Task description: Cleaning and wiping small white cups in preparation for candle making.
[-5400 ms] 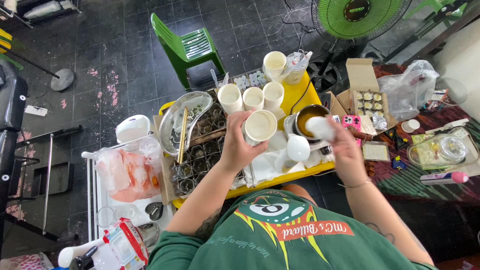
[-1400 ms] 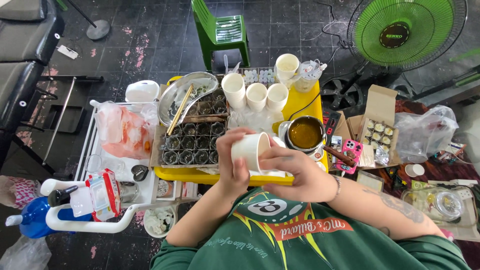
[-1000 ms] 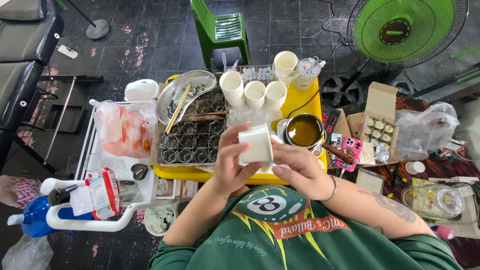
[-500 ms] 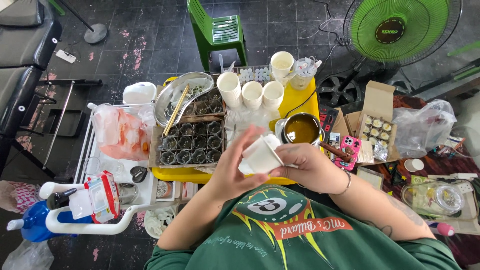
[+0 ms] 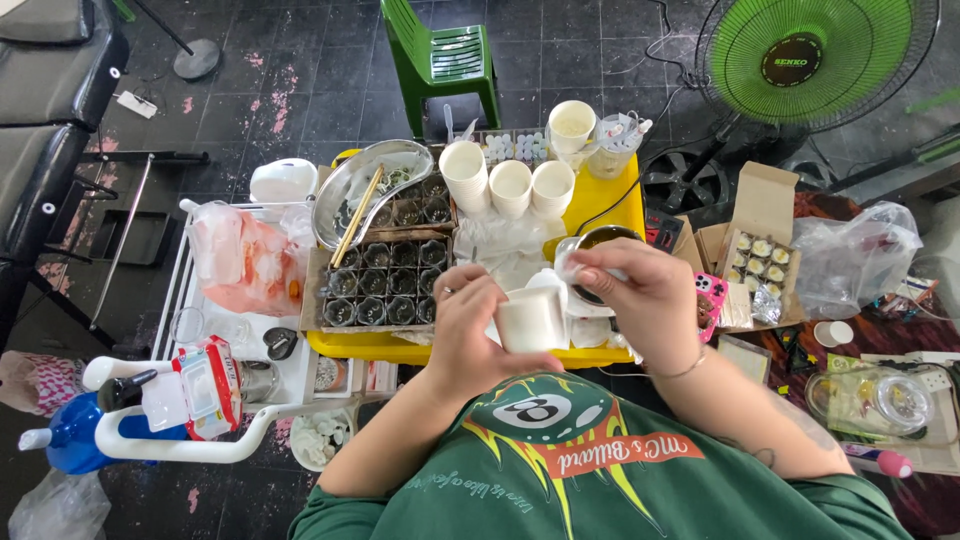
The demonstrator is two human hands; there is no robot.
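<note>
Over a cluttered yellow table (image 5: 610, 195) on dark floor tiles (image 5: 280, 60), the left hand (image 5: 470, 325) wraps a small white paper cup (image 5: 530, 320); the right hand (image 5: 640, 295) pinches its rim. 3 white cup stacks (image 5: 510, 180), a green plastic chair (image 5: 440, 60) and a green fan (image 5: 815, 60) stand beyond.

- The white cup (image 5: 527, 320) held in the left hand (image 5: 470, 325) looks like matt, smooth paper or thin plastic; which one cannot be told.
- The white piece (image 5: 566, 262) pinched by the right hand (image 5: 640, 300) looks soft and crumpled, like tissue.
- The yellow tray (image 5: 610, 195) beyond both hands is smooth, slightly glossy plastic.
- The oval dish (image 5: 352, 190) beyond the left hand is shiny metal; the sticks (image 5: 356, 216) lying in it look like pale wood.
- The open box (image 5: 752, 235) just right of the right hand is matt brown cardboard.
- The bag (image 5: 240, 262) left of the left hand is glossy, wrinkled clear plastic.
</note>
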